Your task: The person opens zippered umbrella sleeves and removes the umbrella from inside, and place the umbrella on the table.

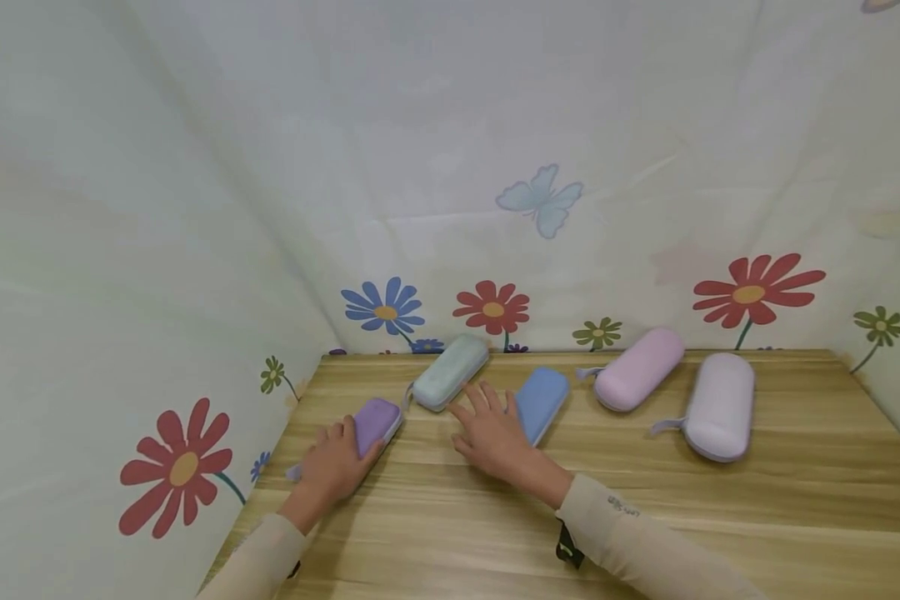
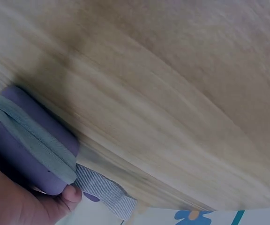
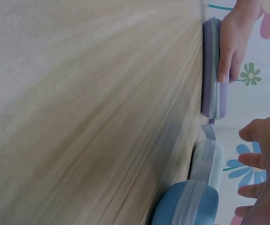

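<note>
My left hand [image 1: 333,467] grips a purple zip case [image 1: 377,421] lying on the table's left side. The thumb lies along one side of the case and the fingers are on top. In the left wrist view, a grey zip band runs round the purple case [image 2: 34,136] and a ribbed grey strap [image 2: 107,190] sticks out at its end. My right hand [image 1: 495,437] holds nothing; its fingers are spread and overlap the near-left part of a blue zip case [image 1: 546,396]. Just beyond those fingertips lies a mint-green zip case [image 1: 450,372], its strap pointing left.
Further right are a pink zip case [image 1: 640,369] and a pale lilac one [image 1: 720,407], both with straps to the left. The wood-grain table [image 1: 450,533] meets a white cloth wall [image 1: 450,167] printed with flowers and a butterfly at the back and sides.
</note>
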A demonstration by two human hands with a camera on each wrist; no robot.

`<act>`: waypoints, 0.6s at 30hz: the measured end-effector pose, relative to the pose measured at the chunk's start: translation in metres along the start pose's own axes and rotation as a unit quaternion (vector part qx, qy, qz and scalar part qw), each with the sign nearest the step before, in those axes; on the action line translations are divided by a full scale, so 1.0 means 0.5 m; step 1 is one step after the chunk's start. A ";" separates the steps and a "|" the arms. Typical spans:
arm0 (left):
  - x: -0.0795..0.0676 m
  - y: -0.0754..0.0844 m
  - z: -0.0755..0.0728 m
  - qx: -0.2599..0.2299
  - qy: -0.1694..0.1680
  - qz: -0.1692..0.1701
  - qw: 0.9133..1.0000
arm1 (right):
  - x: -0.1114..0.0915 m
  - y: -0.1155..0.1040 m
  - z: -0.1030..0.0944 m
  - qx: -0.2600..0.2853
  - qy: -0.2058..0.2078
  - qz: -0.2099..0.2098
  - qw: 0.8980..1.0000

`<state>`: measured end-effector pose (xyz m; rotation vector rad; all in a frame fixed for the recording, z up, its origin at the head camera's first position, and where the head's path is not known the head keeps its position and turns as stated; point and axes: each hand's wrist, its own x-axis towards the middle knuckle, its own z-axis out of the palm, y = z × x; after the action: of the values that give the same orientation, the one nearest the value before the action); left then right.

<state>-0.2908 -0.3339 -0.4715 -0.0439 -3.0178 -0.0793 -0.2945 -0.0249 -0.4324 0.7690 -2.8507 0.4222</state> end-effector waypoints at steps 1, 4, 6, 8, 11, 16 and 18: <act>0.000 0.004 0.000 -0.003 0.000 -0.003 1.000 | 0.000 0.000 0.000 0.001 0.000 0.000 1.000; -0.004 0.016 -0.001 -0.012 -0.005 -0.018 1.000 | -0.002 -0.002 0.003 0.003 -0.001 -0.003 1.000; -0.008 0.024 -0.001 -0.018 -0.010 -0.031 0.999 | -0.002 -0.003 0.005 0.003 -0.001 -0.004 1.000; -0.010 0.032 -0.002 -0.022 -0.013 -0.041 0.999 | -0.002 -0.004 0.006 0.004 0.000 -0.004 1.000; -0.007 0.039 -0.001 -0.026 -0.009 -0.052 0.998 | -0.001 -0.004 0.005 0.004 0.002 -0.003 1.000; -0.007 0.038 -0.004 -0.036 -0.015 -0.041 0.998 | -0.002 -0.003 0.007 -0.002 0.003 -0.002 1.000; -0.012 0.028 -0.008 -0.052 -0.025 -0.008 0.998 | -0.004 -0.003 0.009 -0.004 0.004 -0.002 1.000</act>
<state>-0.2841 -0.3203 -0.4674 -0.0328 -3.0624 -0.2389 -0.2926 -0.0264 -0.4367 0.7693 -2.8408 0.4133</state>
